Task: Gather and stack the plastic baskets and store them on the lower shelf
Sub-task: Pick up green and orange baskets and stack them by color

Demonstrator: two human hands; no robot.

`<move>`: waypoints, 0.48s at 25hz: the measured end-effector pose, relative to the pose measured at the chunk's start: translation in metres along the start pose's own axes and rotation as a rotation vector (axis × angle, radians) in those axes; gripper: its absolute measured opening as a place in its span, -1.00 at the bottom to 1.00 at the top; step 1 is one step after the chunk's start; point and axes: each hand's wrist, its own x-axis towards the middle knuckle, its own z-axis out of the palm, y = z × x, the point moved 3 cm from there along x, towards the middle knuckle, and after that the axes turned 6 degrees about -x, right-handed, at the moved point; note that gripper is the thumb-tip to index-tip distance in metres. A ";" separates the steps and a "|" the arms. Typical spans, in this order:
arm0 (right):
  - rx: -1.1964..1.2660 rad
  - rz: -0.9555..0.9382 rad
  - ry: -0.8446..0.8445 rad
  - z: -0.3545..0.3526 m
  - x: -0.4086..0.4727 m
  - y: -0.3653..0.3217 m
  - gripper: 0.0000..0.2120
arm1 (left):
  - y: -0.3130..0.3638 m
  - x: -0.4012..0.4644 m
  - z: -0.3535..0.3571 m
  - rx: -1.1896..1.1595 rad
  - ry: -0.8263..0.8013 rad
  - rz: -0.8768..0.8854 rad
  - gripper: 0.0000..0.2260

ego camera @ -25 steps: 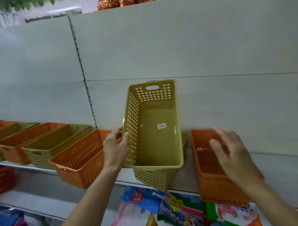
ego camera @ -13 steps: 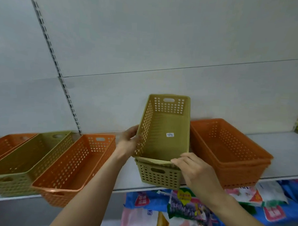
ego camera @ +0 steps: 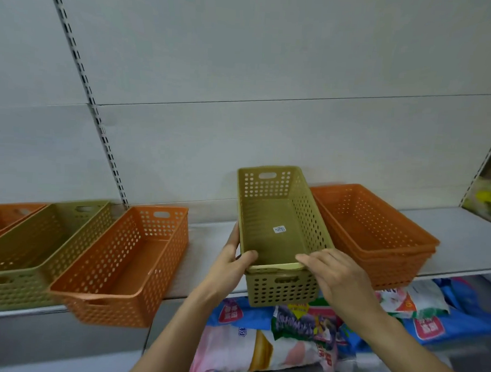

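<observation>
A green basket stack (ego camera: 276,235) sits on the white shelf (ego camera: 461,234), one green basket nested in another. My left hand (ego camera: 232,258) grips its near left corner, thumb over the rim. My right hand (ego camera: 333,271) rests on the near right rim with fingers laid over it. Just right of it stands a stack of orange baskets (ego camera: 377,236). To the left lie a single orange basket (ego camera: 125,262), a green basket (ego camera: 39,247) and another orange basket (ego camera: 4,217) at the frame edge.
Colourful packaged bags (ego camera: 302,329) fill the lower shelf under the baskets. A slotted upright rail (ego camera: 88,94) runs up the white back panel. A yellowish item (ego camera: 488,202) sits at the far right of the shelf.
The tilted green basket has come down level into the lower green one. My right hand left the orange stack and came onto the green rim. The view shifted right.
</observation>
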 end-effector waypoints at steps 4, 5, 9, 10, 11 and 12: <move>0.026 0.043 0.014 -0.010 0.001 0.006 -0.62 | 0.002 -0.007 0.014 -0.008 0.134 0.018 -0.60; 0.009 0.057 -0.018 -0.011 0.001 0.005 -0.65 | 0.002 -0.009 0.018 0.000 0.141 0.007 -0.63; -0.035 0.154 -0.373 -0.003 -0.004 0.002 -0.58 | 0.000 -0.024 0.030 0.091 0.110 0.040 -0.54; -0.036 0.158 -0.399 -0.003 -0.007 0.002 -0.54 | 0.000 -0.028 0.032 0.138 0.126 0.034 -0.52; -0.025 0.152 -0.388 -0.005 -0.010 0.000 -0.51 | 0.001 -0.035 0.032 0.190 0.151 0.016 -0.50; -0.015 0.132 -0.334 -0.009 -0.013 -0.004 -0.50 | -0.001 -0.042 0.031 0.258 0.184 -0.010 -0.45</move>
